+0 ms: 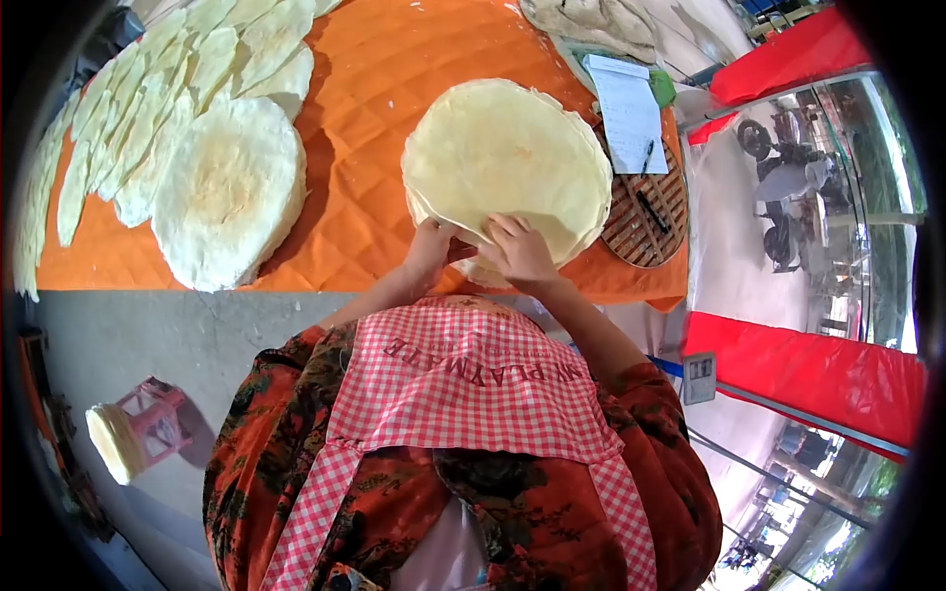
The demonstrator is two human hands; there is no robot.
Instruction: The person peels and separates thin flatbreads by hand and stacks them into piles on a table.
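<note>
A stack of thin round pale flatbreads [512, 148] lies on the orange cloth in front of me. My left hand [432, 246] is closed on the stack's near edge, with the fingertips partly hidden under a lifted flap. Beside it, my right hand [517, 252] rests on the top sheet near the same edge, its fingers bent over the fold. At the left stands a second, thicker stack of flatbreads [232, 187], and beyond it many folded flatbreads [158, 108] overlap one another.
On the orange-covered table [360, 108], a slatted round board [641, 222] lies at the right under a written paper [628, 108] and pens. A pink stool [153, 424] bearing more flatbreads stands on the floor at left. Red-edged clear plastic sheeting hangs at right.
</note>
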